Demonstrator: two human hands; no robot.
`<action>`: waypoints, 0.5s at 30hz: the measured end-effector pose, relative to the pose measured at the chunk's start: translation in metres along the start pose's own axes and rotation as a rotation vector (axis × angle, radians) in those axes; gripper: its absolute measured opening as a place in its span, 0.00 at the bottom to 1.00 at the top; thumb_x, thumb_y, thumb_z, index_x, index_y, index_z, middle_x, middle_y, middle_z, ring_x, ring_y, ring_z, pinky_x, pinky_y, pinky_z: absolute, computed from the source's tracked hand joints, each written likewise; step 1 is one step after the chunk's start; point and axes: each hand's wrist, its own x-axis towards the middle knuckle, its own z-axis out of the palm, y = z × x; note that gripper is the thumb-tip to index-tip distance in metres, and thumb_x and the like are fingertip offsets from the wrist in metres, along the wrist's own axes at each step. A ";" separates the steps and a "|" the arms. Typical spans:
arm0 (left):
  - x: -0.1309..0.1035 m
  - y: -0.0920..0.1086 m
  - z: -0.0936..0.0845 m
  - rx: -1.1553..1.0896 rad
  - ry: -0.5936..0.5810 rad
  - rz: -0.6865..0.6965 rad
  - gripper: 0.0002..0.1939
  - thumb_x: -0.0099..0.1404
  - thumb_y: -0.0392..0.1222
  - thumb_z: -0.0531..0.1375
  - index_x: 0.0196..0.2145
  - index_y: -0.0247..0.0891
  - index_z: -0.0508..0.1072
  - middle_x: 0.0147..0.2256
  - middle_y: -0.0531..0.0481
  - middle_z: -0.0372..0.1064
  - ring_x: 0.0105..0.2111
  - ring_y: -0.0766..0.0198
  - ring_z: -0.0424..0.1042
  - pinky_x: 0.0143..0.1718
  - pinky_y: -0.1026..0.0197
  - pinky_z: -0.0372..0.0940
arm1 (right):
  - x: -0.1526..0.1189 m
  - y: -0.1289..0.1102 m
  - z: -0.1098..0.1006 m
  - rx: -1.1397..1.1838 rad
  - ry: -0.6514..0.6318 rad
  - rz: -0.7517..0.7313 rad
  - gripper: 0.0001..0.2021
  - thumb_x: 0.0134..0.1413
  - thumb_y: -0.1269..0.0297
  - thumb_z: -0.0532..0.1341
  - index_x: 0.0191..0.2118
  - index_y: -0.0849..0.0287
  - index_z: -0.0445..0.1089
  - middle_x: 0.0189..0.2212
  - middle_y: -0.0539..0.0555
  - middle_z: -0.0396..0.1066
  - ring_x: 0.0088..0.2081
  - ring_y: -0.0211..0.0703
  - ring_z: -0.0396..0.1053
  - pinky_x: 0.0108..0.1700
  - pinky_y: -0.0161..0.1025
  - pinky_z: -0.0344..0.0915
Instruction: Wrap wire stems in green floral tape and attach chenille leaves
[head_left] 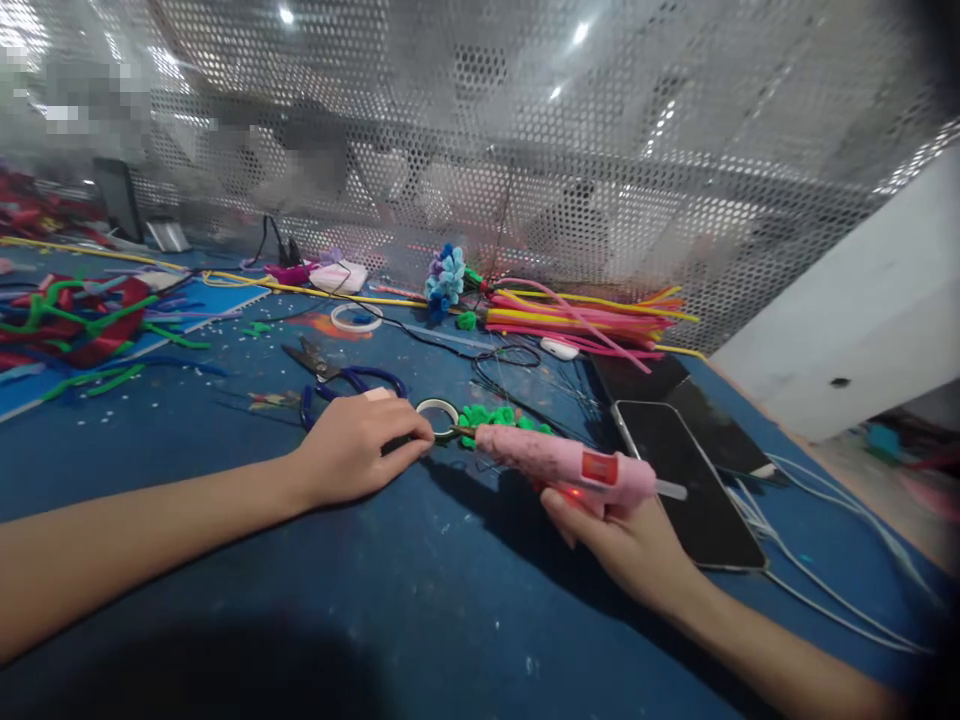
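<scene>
My right hand (615, 535) is wrapped round the handle of a pink glue gun (547, 457), a clear stick jutting from its back end. The nozzle points left, beside a small tape ring (438, 407) and several green fuzzy pieces (499, 415). Close to that nozzle, my left hand (367, 440) rests low over the table with thumb and fingertips pressed together. What they pinch, if anything, is too small to make out. Blue-handled scissors (352, 378) lie just behind my left hand.
A black phone (690, 485) and white cables (817, 590) lie at the right. Behind are pink and yellow pipe cleaners (585, 320), a blue fuzzy flower (445, 280) and a white ring (356, 318). Green and red strips (90, 315) are piled at the left. A perforated metal panel (480, 130) stands behind.
</scene>
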 end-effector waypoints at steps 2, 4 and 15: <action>0.001 0.001 0.000 0.001 0.033 0.037 0.07 0.62 0.39 0.54 0.31 0.37 0.71 0.28 0.52 0.73 0.29 0.67 0.69 0.34 0.63 0.62 | 0.001 0.001 0.000 -0.001 -0.024 0.012 0.11 0.52 0.58 0.56 0.23 0.56 0.66 0.11 0.46 0.57 0.14 0.34 0.54 0.17 0.33 0.56; 0.001 0.002 -0.001 0.004 0.058 0.072 0.06 0.61 0.38 0.55 0.30 0.37 0.71 0.27 0.53 0.73 0.28 0.68 0.70 0.33 0.64 0.62 | 0.000 0.004 -0.001 -0.006 -0.036 0.025 0.11 0.52 0.57 0.56 0.23 0.55 0.67 0.11 0.47 0.58 0.15 0.35 0.56 0.18 0.33 0.56; -0.009 -0.002 0.002 0.201 0.094 0.242 0.07 0.62 0.41 0.54 0.29 0.41 0.72 0.27 0.56 0.72 0.27 0.72 0.69 0.31 0.68 0.62 | -0.003 0.003 -0.001 0.031 -0.049 0.014 0.11 0.52 0.56 0.57 0.23 0.54 0.66 0.11 0.48 0.57 0.23 0.43 0.66 0.23 0.37 0.63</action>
